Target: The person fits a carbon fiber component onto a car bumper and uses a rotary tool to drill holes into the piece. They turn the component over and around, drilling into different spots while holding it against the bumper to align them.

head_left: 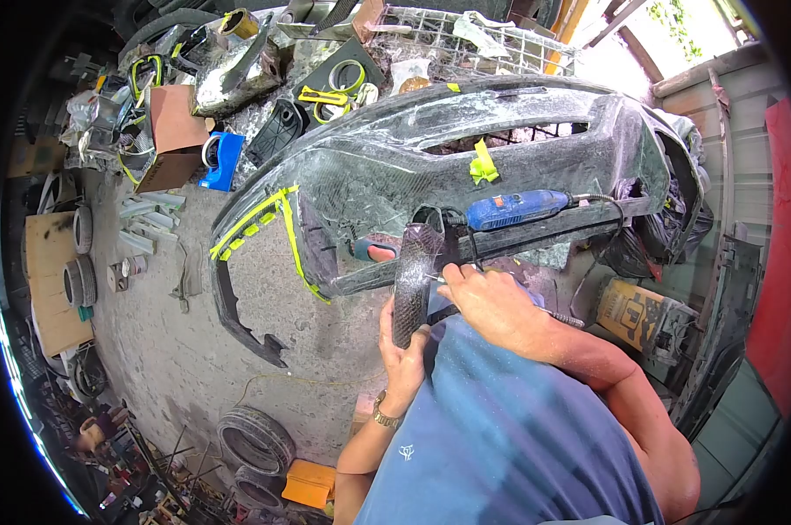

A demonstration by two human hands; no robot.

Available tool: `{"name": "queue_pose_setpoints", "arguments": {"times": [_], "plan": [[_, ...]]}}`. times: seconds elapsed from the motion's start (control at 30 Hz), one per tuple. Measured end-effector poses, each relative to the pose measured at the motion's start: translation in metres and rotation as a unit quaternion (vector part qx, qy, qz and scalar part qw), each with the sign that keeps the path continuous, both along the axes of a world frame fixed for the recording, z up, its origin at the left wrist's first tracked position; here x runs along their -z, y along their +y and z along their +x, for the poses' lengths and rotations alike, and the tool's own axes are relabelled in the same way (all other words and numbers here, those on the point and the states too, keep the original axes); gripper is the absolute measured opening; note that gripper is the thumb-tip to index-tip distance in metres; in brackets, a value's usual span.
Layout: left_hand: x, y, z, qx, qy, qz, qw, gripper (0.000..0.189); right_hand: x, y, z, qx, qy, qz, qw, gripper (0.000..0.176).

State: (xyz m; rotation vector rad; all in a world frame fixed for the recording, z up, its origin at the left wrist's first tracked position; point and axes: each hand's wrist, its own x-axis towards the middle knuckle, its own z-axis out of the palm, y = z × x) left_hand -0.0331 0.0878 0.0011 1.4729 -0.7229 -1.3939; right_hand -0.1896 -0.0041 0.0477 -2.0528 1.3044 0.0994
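Observation:
My left hand [402,354] grips the lower end of a dark woven carbon-fibre piece [414,280], held upright before my body. Beside its right edge, my right hand [491,302] is closed on a slim rotary tool handpiece, mostly hidden by the fingers. A thin metal bit [435,278] points from the fingers toward the piece. Under my right forearm a ribbed flexible shaft [563,318] shows. A blue rotary tool body [518,210] rests on the large dusty carbon-fibre car panel [360,188] just beyond my hands.
Yellow-green tape [289,232] marks the panel's left part. Behind it, a cluttered bench holds a blue tape dispenser [224,161], a tape roll [347,77] and cardboard [172,118]. Tyres [255,440] lie on the floor below. A yellow printed box [627,313] and black bags [662,229] stand right.

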Motion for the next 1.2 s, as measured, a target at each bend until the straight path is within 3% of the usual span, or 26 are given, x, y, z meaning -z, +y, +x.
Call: {"name": "queue_pose_setpoints", "arguments": {"times": [1.2], "plan": [[0.0043,0.0010,0.0007,0.018,-0.009,-0.007,1.000,0.057,-0.0022,-0.0038,-0.0026,0.004,-0.007,0.007,1.000,0.030]]}}
